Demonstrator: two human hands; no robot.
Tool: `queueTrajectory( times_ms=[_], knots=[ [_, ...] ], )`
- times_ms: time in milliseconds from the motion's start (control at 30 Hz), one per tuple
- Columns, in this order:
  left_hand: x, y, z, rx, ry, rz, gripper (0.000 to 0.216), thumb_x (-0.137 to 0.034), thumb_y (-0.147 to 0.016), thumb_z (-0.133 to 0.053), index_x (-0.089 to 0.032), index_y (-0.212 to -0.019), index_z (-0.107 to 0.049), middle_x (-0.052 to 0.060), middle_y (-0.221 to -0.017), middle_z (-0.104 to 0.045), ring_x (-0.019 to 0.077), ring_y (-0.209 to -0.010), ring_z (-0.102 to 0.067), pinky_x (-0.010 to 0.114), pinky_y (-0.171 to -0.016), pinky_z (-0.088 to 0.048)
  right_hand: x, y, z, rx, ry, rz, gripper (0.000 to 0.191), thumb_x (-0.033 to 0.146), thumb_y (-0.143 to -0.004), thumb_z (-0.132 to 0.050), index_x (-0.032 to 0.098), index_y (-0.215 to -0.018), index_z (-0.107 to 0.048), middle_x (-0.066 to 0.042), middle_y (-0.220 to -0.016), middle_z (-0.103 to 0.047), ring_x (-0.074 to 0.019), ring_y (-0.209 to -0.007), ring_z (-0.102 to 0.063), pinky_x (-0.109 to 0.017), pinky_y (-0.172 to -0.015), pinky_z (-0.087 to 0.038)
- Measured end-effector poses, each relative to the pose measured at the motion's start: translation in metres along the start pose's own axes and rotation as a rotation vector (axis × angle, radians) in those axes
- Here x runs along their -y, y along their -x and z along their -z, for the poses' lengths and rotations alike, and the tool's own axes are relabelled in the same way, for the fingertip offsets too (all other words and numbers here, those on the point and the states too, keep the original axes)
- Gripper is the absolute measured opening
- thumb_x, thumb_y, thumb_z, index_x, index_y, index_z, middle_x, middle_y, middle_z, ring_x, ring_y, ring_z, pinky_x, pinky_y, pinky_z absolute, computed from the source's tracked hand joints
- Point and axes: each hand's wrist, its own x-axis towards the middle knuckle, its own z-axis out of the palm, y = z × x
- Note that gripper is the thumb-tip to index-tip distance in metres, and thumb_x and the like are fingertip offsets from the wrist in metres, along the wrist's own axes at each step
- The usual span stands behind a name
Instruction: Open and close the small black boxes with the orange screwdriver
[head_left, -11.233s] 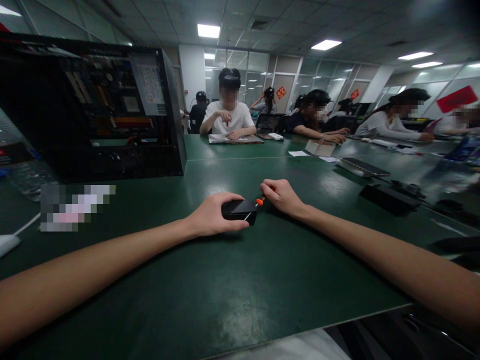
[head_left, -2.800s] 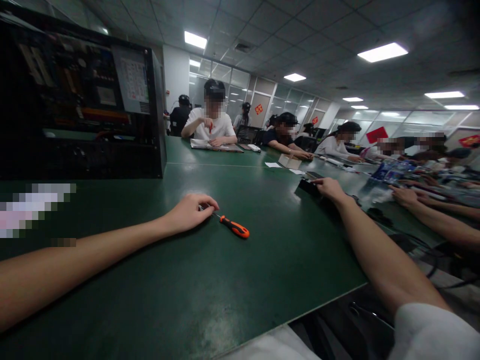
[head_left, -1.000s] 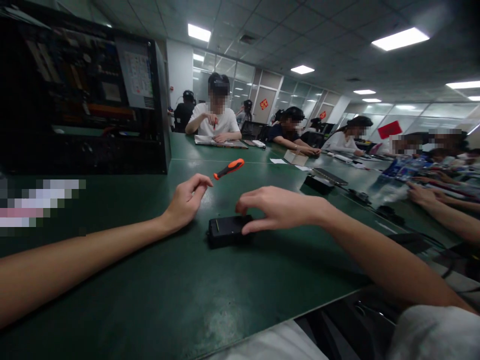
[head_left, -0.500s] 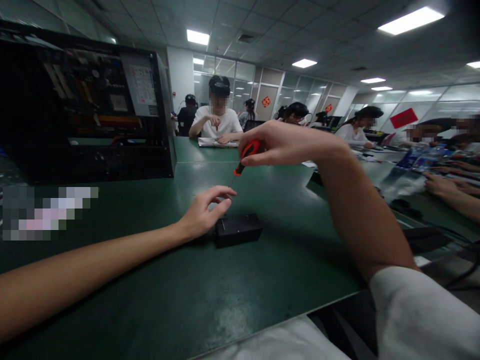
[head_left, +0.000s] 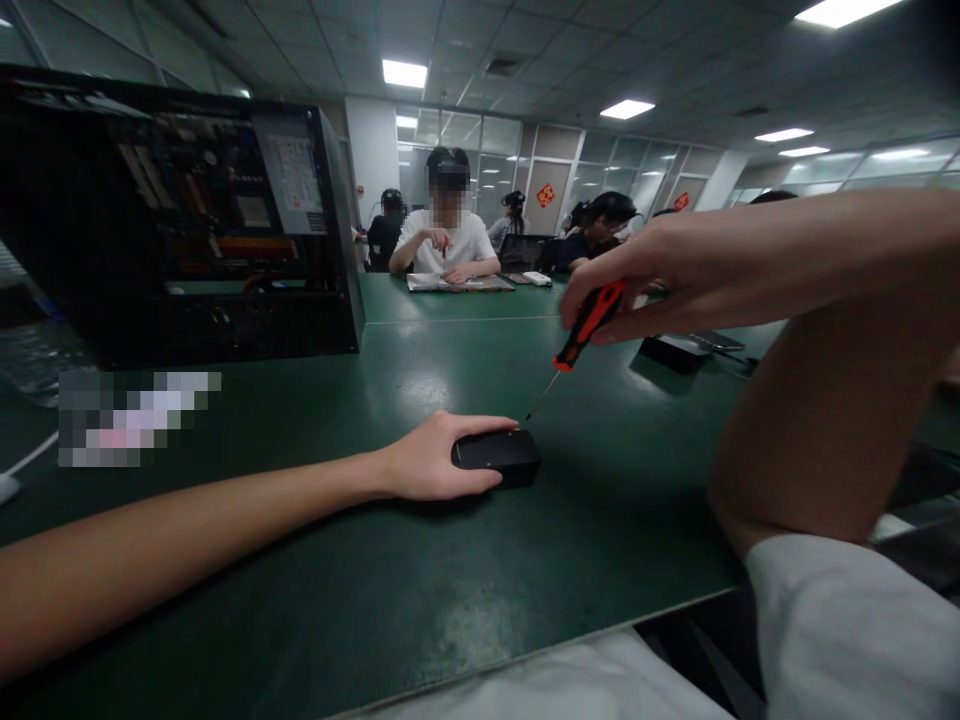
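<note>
A small black box (head_left: pixel 499 455), rectangular with rounded edges and a matt, smooth top, lies flat on the green desk (head_left: pixel 465 600), roughly midway between the near edge and the seam that runs across the desk further back. The left hand (head_left: pixel 435 460) is clasped around the box's left end, thumb along the far side and fingers curled under the near side; the right end of the box stays uncovered.

Above and to the right of the box, clear of it, a screwdriver (head_left: pixel 581 330) with an orange-and-black moulded handle and a thin bare metal shaft hangs tilted, tip pointing down and left toward the box; the tip is near the box's far right corner but not touching it. The right hand (head_left: pixel 645 285) pinches the handle between thumb and fingers, held well above the desk surface.

The desk covering is dark green, smooth and faintly glossy, with pale scuffs. At the far left corner stands an open black computer case (head_left: pixel 187 220), boards and cables exposed. Other people (head_left: pixel 450 240) sit along the far edge.
</note>
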Motion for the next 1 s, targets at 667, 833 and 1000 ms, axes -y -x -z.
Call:
queueTrajectory(
  times_ms=[667,833,1000],
  knots=[
    [-0.004,0.000,0.003,0.027,-0.044,0.030,0.057,-0.032,-0.086,-0.071,-0.017,-0.141,-0.062,0.007,-0.121,-0.075,0.0243,-0.098,-0.072,0.030,-0.084,-0.054,-0.016,-0.041,-0.008,0.093,-0.031,0.083,0.023,0.033,-0.090,-0.071,0.017,-0.107,-0.073,0.004,-0.087,-0.072,-0.0080,-0.069,-0.061,-0.018,-0.059,-0.043],
    [-0.004,0.001,0.003,0.041,-0.055,0.041,0.058,-0.034,-0.087,-0.070,-0.017,-0.142,-0.060,0.007,-0.122,-0.075,0.0235,-0.096,-0.072,0.030,-0.082,-0.054,-0.017,-0.043,-0.008,0.078,-0.041,0.077,0.022,0.032,-0.088,-0.073,0.018,-0.105,-0.075,0.005,-0.085,-0.072,-0.0071,-0.068,-0.061,-0.019,-0.060,-0.042],
    [-0.003,0.000,0.002,0.038,-0.061,0.041,0.060,-0.033,-0.086,-0.070,-0.016,-0.143,-0.059,0.008,-0.121,-0.074,0.0226,-0.092,-0.072,0.028,-0.077,-0.054,-0.019,-0.045,-0.010,0.014,-0.146,0.050,0.030,0.042,-0.086,-0.074,0.016,-0.101,-0.075,0.003,-0.089,-0.074,-0.0096,-0.077,-0.066,-0.019,-0.066,-0.047]
  ],
)
